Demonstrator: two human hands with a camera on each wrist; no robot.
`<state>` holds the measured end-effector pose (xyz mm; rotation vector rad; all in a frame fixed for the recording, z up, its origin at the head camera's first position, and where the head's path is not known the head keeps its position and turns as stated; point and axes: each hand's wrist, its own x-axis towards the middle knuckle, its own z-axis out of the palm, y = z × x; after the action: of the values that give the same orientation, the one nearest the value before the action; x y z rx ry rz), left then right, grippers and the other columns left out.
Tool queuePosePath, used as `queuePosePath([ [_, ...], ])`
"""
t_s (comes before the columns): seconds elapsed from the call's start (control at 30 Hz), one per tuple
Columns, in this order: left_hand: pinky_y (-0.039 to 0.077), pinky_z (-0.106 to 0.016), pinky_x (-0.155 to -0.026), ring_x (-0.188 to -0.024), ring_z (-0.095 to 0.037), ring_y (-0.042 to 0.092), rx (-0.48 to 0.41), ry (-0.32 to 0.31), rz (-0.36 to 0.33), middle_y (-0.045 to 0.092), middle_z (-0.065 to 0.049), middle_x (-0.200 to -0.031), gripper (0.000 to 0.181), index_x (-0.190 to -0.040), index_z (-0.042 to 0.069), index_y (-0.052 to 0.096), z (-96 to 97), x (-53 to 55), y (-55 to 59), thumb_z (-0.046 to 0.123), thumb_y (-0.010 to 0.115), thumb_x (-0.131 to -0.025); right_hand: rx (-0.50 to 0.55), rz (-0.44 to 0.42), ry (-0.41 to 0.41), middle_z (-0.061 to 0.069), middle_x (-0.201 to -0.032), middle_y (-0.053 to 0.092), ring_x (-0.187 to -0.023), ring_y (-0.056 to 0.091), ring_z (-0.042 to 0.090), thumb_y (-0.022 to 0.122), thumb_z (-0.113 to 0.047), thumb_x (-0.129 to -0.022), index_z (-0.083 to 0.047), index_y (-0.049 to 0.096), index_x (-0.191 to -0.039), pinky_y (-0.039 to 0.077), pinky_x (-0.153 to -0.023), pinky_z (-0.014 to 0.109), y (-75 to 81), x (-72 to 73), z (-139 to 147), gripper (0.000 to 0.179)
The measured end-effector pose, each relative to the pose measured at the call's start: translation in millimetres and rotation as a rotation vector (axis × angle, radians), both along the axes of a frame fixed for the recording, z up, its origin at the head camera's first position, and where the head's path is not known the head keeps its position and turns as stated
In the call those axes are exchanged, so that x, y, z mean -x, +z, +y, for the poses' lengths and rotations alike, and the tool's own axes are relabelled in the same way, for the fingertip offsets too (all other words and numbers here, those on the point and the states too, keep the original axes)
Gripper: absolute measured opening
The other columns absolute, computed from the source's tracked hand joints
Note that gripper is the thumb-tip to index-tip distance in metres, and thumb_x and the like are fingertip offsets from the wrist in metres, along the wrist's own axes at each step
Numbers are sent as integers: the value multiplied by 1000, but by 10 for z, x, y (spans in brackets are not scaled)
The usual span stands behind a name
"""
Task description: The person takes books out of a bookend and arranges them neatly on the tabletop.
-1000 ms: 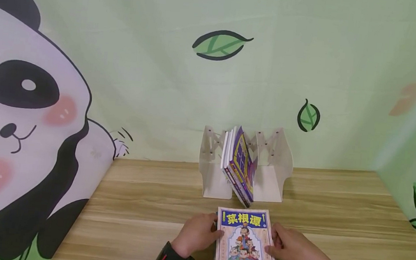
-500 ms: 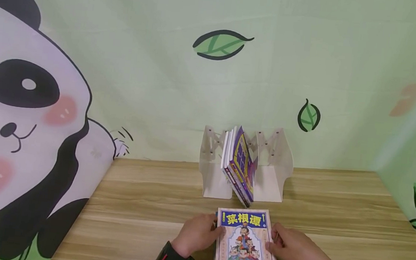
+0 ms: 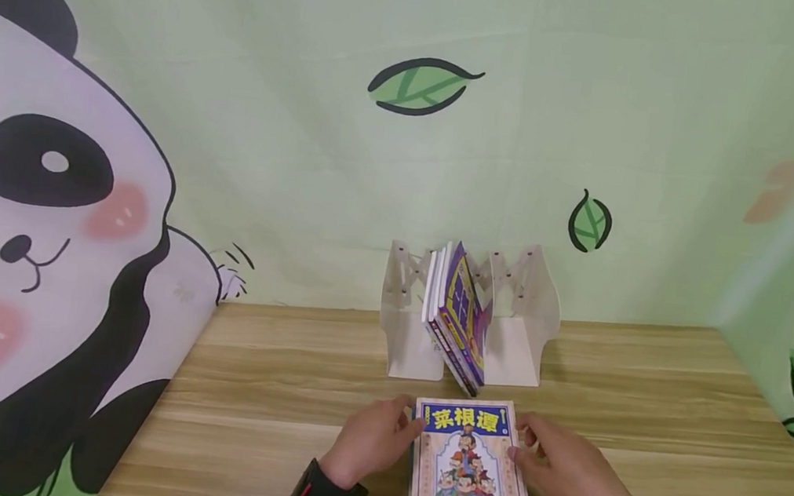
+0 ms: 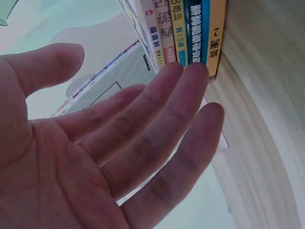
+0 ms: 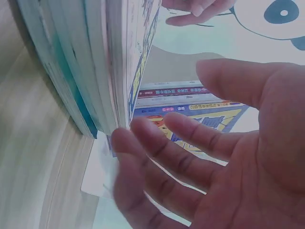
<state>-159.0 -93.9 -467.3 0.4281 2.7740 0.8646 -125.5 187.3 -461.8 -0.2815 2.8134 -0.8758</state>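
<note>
A stack of several books (image 3: pixel 465 474) lies at the table's front, with a pink and blue comic-style cover on top. My left hand (image 3: pixel 375 439) is at the stack's left side; in the left wrist view its fingers (image 4: pixel 157 117) are spread and nearly straight, tips at the spines (image 4: pixel 195 33), the thumb apart. At the right side is my right hand (image 3: pixel 565 467). Its fingers (image 5: pixel 171 155) are loosely bent in the right wrist view, tips by the page edges (image 5: pixel 81 62). Whether either hand's fingertips touch the books I cannot tell.
Behind the stack stands a white metal bookend rack (image 3: pixel 516 345). Several thin books (image 3: pixel 458 316) lean to the left inside it, their lower ends jutting forward. The wooden table (image 3: pixel 273 371) meets a green backdrop (image 3: pixel 302 192) printed with a panda and leaves.
Both hands have loosened and shifted slightly; the thumbs have drawn back from the top cover toward its edges. The stack and the rack stay where they were.
</note>
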Motion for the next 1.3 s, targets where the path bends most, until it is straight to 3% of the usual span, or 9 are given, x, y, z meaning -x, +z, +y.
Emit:
queuePosePath([
  [0.07,49,-28,-58,-72,-13,64,-18,0,10,73,-8,-97,46,-132,5,58,12,13,13,37,57,-98,-10,31,15,3,-116,65,-97,64,20,68,-34,-92,-14,59,-128,55,-75,38,12,-4,7,42],
  [0.17,54,-32,-66,-86,-19,69,-50,15,19,72,-9,-107,48,-138,8,54,34,32,34,35,56,-99,-26,91,53,12,-136,58,-120,59,33,67,-33,-92,-13,54,-136,53,-91,52,14,-9,27,50],
  [0.27,57,-42,-81,-108,-27,66,-113,41,63,66,-12,-125,52,-146,13,45,53,41,67,34,55,-99,-20,137,81,16,-144,51,-129,52,40,66,-31,-93,-13,49,-142,48,-97,58,9,-12,42,55],
  [0.43,50,-51,-100,-130,-32,54,-226,108,192,48,-13,-149,63,-154,19,30,65,72,132,31,57,-99,-4,151,100,18,-149,45,-133,46,43,65,-32,-94,-13,45,-146,45,-100,62,3,-9,46,59],
  [0.7,51,-47,-100,-138,-32,45,-421,167,257,31,-9,-160,73,-158,22,16,94,290,195,23,58,-98,6,180,94,18,-151,43,-136,44,42,64,-31,-95,-13,41,-148,43,-103,62,8,-11,40,61],
  [0.87,54,-46,-97,-134,-33,49,-489,181,281,23,-9,-163,74,-158,23,12,164,445,234,19,55,-98,6,184,83,18,-151,43,-137,44,41,64,-30,-94,-13,40,-149,42,-104,62,3,-5,35,62],
  [1.13,57,-40,-92,-125,-33,58,-505,158,275,24,-8,-163,72,-159,19,14,276,623,193,14,53,-99,27,158,78,17,-151,43,-137,44,41,65,-28,-94,-15,40,-149,42,-104,62,-7,10,36,62],
  [1.3,56,-31,-92,-125,-28,58,-519,113,272,28,-10,-162,69,-158,18,15,327,710,162,11,50,-100,34,166,87,16,-150,44,-135,45,40,66,-28,-94,-15,40,-149,44,-103,61,-12,5,42,62],
])
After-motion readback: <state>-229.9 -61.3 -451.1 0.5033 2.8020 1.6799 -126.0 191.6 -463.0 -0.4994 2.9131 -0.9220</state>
